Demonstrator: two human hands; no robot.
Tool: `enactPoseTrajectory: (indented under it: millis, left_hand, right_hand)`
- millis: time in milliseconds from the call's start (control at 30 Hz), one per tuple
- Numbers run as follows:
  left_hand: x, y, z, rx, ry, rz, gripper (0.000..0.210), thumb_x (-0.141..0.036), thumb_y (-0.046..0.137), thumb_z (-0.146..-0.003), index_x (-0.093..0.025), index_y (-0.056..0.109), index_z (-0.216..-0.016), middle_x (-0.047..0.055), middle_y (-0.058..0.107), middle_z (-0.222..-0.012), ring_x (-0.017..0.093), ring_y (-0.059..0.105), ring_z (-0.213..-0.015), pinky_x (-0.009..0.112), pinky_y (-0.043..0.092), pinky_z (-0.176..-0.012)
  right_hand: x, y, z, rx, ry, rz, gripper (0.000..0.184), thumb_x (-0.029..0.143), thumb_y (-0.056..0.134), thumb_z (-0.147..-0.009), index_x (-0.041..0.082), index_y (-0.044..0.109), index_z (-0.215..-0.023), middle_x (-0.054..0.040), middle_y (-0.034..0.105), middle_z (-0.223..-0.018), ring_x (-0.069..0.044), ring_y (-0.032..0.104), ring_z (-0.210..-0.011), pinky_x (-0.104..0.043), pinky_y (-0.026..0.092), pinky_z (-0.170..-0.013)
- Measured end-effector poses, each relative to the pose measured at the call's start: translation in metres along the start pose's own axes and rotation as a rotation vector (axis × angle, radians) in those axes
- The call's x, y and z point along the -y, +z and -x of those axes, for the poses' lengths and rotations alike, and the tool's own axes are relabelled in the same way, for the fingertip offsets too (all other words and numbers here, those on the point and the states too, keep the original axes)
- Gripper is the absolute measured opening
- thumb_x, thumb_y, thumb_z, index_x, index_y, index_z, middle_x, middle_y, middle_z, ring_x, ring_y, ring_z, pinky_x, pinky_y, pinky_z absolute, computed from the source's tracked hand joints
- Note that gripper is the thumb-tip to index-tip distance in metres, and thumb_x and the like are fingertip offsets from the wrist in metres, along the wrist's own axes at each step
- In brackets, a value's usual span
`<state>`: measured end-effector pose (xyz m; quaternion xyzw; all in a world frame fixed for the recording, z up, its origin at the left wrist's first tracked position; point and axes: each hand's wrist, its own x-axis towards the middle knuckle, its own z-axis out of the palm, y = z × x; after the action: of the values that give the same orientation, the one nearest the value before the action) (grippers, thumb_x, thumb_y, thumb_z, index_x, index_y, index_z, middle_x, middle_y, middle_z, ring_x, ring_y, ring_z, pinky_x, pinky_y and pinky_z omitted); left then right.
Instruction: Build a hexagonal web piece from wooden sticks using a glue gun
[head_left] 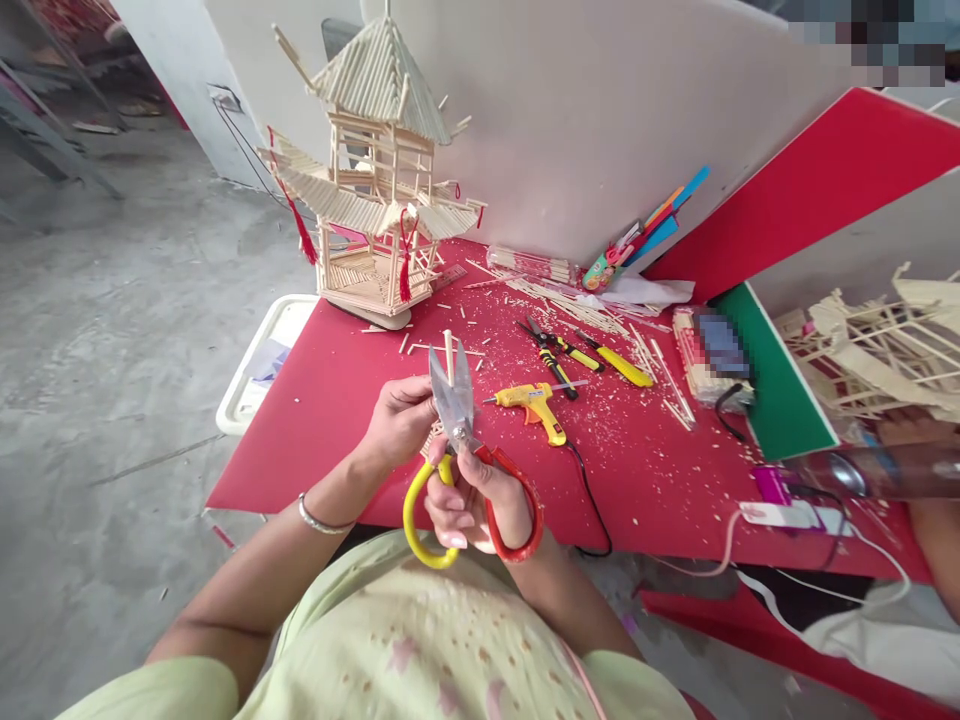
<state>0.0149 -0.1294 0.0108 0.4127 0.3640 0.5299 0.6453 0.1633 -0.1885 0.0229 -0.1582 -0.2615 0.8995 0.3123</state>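
My right hand [487, 500] grips a pair of scissors [459, 425] with one yellow and one red handle loop. The blades are parted and point away from me. Between them stands a thin pale wooden stick [449, 350]. My left hand [401, 415], with a bracelet at the wrist, is closed in a pinch beside the blades and holds the stick; its lower end is hidden. Some short stick pieces [432, 440] show just below the left fingers. Beyond my hands is a pagoda model [375, 210] built of sticks, with red tassels.
On the red table [300, 400] lie a yellow glue gun [536, 405] with a black cord, pliers [555, 355], a yellow utility knife [619, 360] and scattered sticks [570, 305]. A pen holder [600, 272] stands behind. Another person's arm [934, 540] is at the right edge.
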Motion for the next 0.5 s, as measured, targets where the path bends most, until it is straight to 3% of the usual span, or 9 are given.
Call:
enactPoseTrajectory:
  millis: [100,200,367,433,500]
  left_hand:
    - [0.002,0.001,-0.003,-0.023,0.003,-0.011,0.036,-0.052,0.087,-0.071,-0.018,0.076,-0.073,0.001,0.066,-0.053,0.010,0.049,-0.033,0.023,0.036,-0.034]
    - [0.006,0.001,-0.009,-0.105,0.104,-0.046,0.032,-0.046,0.090,-0.069,-0.017,0.076,-0.069,0.002,0.071,-0.062,0.012,0.059,-0.048,0.022,0.047,-0.045]
    - [0.005,-0.004,-0.021,-0.199,0.132,-0.029,0.033,-0.044,0.088,-0.073,-0.018,0.081,-0.091,0.005,0.078,-0.080,0.016,0.070,-0.066,0.026,0.058,-0.062]
    - [0.002,-0.008,-0.024,-0.219,0.131,0.018,0.033,-0.041,0.089,-0.072,-0.019,0.081,-0.096,0.005,0.078,-0.081,0.016,0.072,-0.067,0.028,0.060,-0.064]
    - [0.000,-0.009,-0.026,-0.237,0.131,0.032,0.032,-0.037,0.090,-0.071,-0.017,0.080,-0.094,0.005,0.077,-0.079,0.017,0.074,-0.067,0.029,0.062,-0.065]
  right_hand:
    - [0.003,-0.004,-0.001,0.004,-0.004,-0.009,0.036,0.057,0.064,-0.095,0.026,0.053,-0.108,0.0086,0.042,-0.066,-0.007,0.030,-0.048,-0.018,0.036,-0.043]
    - [0.006,-0.011,-0.002,0.045,-0.003,-0.023,0.038,0.060,0.062,-0.094,0.027,0.054,-0.111,0.0075,0.043,-0.067,-0.009,0.033,-0.050,-0.020,0.037,-0.045]
    - [0.007,-0.021,0.006,0.090,0.070,-0.009,0.057,0.072,0.059,-0.087,0.025,0.054,-0.121,0.0033,0.048,-0.075,-0.014,0.044,-0.061,-0.027,0.044,-0.053]
    - [0.007,-0.021,0.014,0.015,0.016,0.127,0.062,0.075,0.054,-0.089,0.023,0.054,-0.123,0.0025,0.048,-0.075,-0.015,0.045,-0.061,-0.029,0.044,-0.054]
    - [0.009,-0.018,0.023,-0.169,-0.096,0.384,0.060,0.073,0.049,-0.093,0.023,0.052,-0.125,0.0007,0.051,-0.079,-0.016,0.048,-0.064,-0.032,0.046,-0.059]
